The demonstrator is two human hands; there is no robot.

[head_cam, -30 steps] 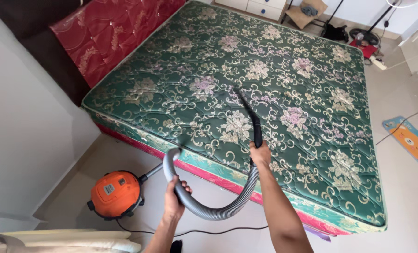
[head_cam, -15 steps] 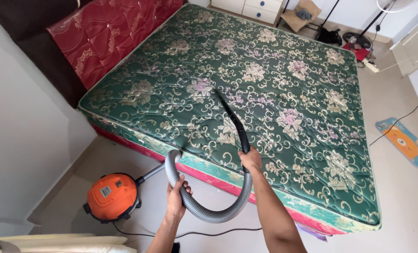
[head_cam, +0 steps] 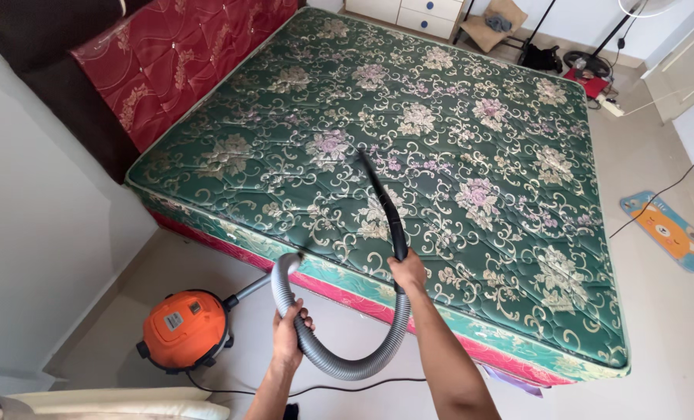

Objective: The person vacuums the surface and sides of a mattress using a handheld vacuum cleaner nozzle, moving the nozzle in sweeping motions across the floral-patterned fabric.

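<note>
Both hands are busy with the vacuum: your right hand (head_cam: 409,271) is clenched round the base of the black nozzle (head_cam: 380,204), whose tip rests on the green floral mattress (head_cam: 471,117), and your left hand (head_cam: 288,330) grips the grey hose (head_cam: 339,362) lower down. That hose loops under both arms and runs back to the orange vacuum cleaner (head_cam: 183,330) on the floor beside the bed. Can't really make out the nozzle tip against the pattern. A red headboard (head_cam: 168,62) sits at the far left, white drawers (head_cam: 421,12) are cut off up top, and a blue mat (head_cam: 669,232) lies on the right
</note>
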